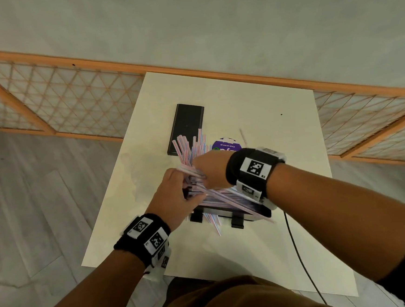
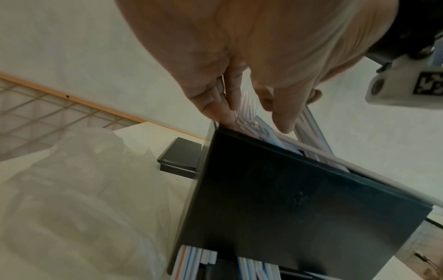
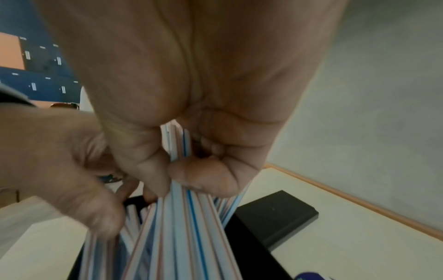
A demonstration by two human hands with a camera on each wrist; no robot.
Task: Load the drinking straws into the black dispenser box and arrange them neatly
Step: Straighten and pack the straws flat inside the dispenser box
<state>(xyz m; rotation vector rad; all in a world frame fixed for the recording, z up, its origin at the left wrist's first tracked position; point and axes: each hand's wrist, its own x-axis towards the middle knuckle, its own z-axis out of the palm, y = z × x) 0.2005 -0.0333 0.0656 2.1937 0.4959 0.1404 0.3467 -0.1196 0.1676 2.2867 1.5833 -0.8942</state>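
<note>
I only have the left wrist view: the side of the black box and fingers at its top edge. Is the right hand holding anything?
Observer: Yes. The right hand grips a bundle of straws, thumb and fingers curled round it.
Operator: Any strays away from the box?
Observer: One lone straw lies on the table, beyond the right wrist.
Operator: Anything else out there?
Observer: A purple round pack sits just behind the right hand.
</note>
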